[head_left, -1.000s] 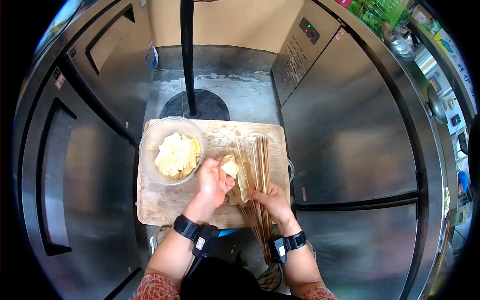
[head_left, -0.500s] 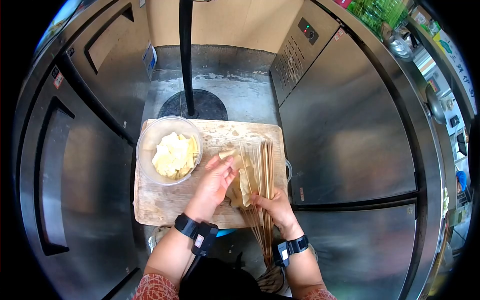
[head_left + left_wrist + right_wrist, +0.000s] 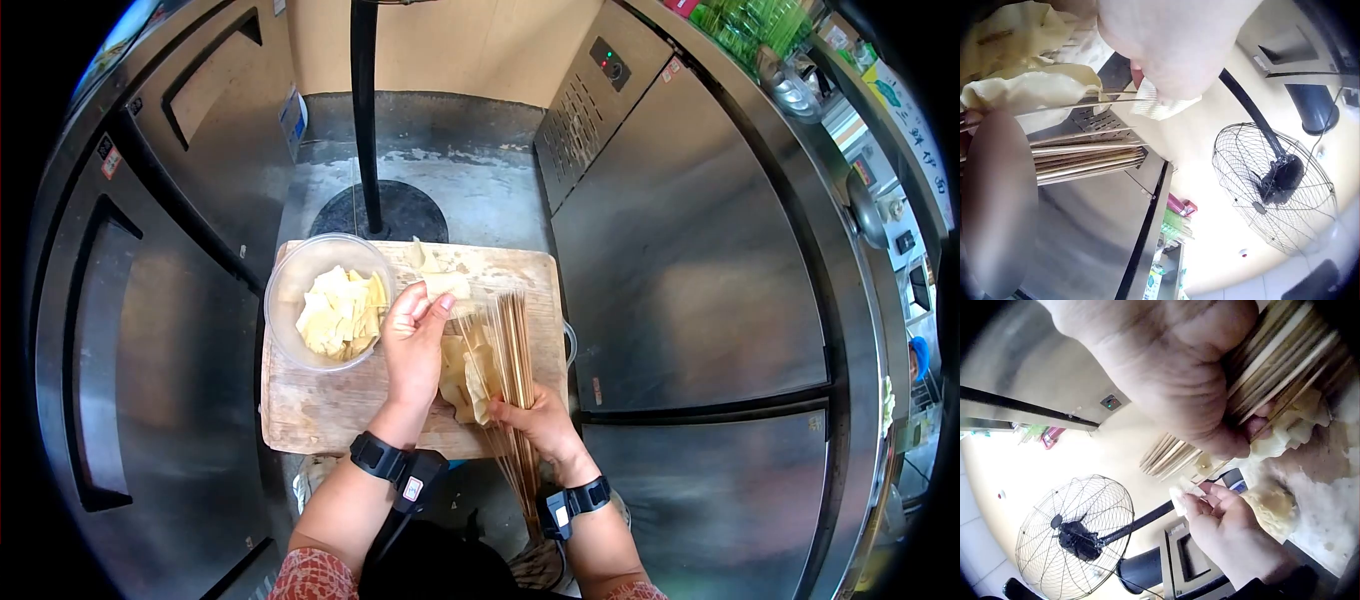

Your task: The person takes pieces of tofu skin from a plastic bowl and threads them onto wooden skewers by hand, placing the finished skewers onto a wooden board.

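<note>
Wooden skewers (image 3: 515, 345) are filling my gripping right hand (image 3: 542, 422), my left hand (image 3: 412, 345) pinching a pale sheet (image 3: 446, 286). Steel cabinets (image 3: 700, 250) are flanking the scuffed board (image 3: 325, 412).

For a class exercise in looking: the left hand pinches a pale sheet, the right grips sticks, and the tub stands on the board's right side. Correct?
No: the head view shows the tub on the board's left side. The left hand does pinch a pale sheet and the right hand grips sticks.
</note>
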Demonstrator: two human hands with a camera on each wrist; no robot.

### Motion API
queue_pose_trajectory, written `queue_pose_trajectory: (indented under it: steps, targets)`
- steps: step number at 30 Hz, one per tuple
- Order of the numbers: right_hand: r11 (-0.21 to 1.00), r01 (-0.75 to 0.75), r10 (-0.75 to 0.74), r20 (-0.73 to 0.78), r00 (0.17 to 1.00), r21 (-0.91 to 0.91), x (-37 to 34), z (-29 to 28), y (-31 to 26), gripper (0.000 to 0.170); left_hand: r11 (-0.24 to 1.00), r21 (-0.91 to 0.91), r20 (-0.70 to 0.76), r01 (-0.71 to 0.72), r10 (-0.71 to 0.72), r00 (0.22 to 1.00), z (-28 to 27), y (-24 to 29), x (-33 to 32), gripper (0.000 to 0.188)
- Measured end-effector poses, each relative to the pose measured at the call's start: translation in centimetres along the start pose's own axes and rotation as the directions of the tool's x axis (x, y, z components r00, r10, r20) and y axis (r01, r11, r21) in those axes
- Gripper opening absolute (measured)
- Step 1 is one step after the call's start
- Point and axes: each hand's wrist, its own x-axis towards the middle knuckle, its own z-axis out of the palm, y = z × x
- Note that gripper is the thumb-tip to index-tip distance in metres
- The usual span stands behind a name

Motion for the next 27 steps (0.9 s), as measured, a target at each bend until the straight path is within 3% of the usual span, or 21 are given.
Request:
queue_pose_trajectory:
  steps: [11, 14, 17, 20, 23, 27]
  targets:
    - [0.999, 0.032, -0.031, -0.05, 0.998, 0.02, 0.6, 0.3, -0.1, 0.01, 0.983, 0.14, 0.168, 0.118, -0.141, 0.976, 0.6, 0.4, -1.9, 0.017]
    - [0.998, 0.053, -0.051, -0.054, 0.997, 0.038, 0.3, 0.6, -0.7, 0.01, 0.99, 0.076, 0.157, 0.118, -0.129, 0.979, 0.5, 0.0, -1.9, 0.016]
    - [0.998, 0.056, -0.056, -0.03, 0.998, 0.012, 0.5, 0.6, -0.2, 0.01, 0.99, 0.113, 0.07, -0.085, 0.077, 0.995, 0.5, -0.7, -1.5, 0.008]
    - [0.999, 0.042, -0.042, -0.014, 0.999, -0.022, 0.3, 0.6, -0.3, 0.01, 0.994, 0.1, -0.016, 0.052, -0.051, 0.999, 0.5, -0.1, -1.4, 0.009]
    - [0.999, 0.039, -0.039, -0.009, 0.999, -0.01, 0.3, 0.7, -0.2, 0.01, 0.999, 0.031, 0.029, -0.017, 0.016, 0.999, -0.1, -1.2, -0.7, 0.015]
    - [1.0, 0.025, -0.025, -0.004, 1.0, 0.016, 0.3, 0.5, -0.1, 0.01, 0.996, -0.023, 0.021, 0.088, -0.087, 0.996, 0.4, 0.1, -1.2, 0.022]
